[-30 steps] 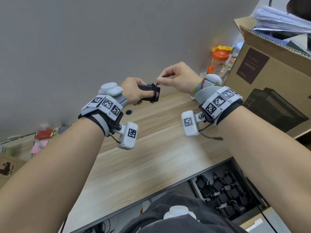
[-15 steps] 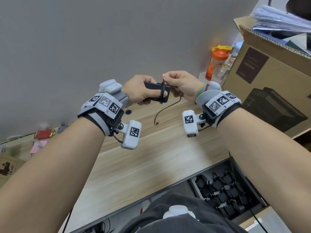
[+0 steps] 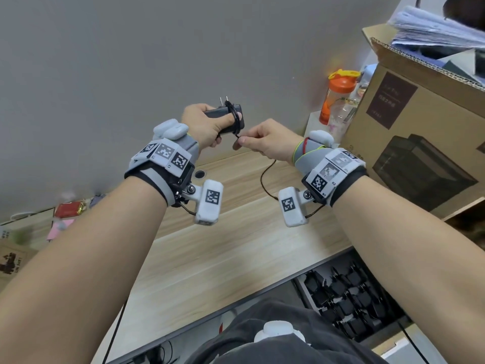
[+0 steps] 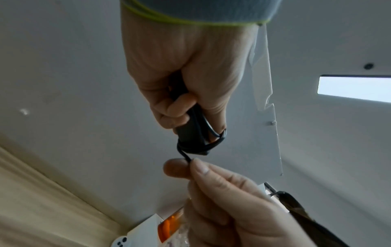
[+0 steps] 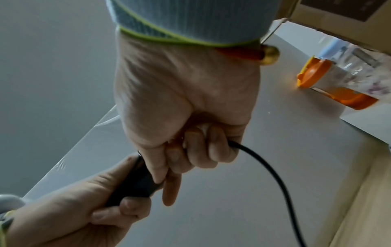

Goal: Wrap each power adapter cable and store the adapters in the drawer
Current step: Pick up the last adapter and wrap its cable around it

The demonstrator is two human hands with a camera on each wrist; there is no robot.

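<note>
My left hand [image 3: 207,124] grips a black power adapter [image 3: 237,115] held up before the grey wall, prongs pointing up. Several turns of its thin black cable [image 3: 234,119] circle the adapter body [image 4: 188,132]. My right hand [image 3: 258,143] pinches the cable just below the adapter, between thumb and forefinger [image 4: 190,164]. The loose cable [image 3: 263,177] hangs from that hand down to the wooden desk [image 3: 210,258]; the right wrist view shows it [image 5: 273,170] leaving the curled fingers. An open drawer [image 3: 349,303] at lower right holds several wrapped black adapters.
A large cardboard box [image 3: 420,143] with papers on top stands at the right. An orange-lidded bottle [image 3: 338,95] sits beside it by the wall. Small items and a red packet [image 3: 69,208] lie at the far left. A cable hole [image 3: 200,174] is in the desk.
The left hand has raised the adapter and turned its prongs up. The right hand has come down from above the adapter to below it, carrying the cable round.
</note>
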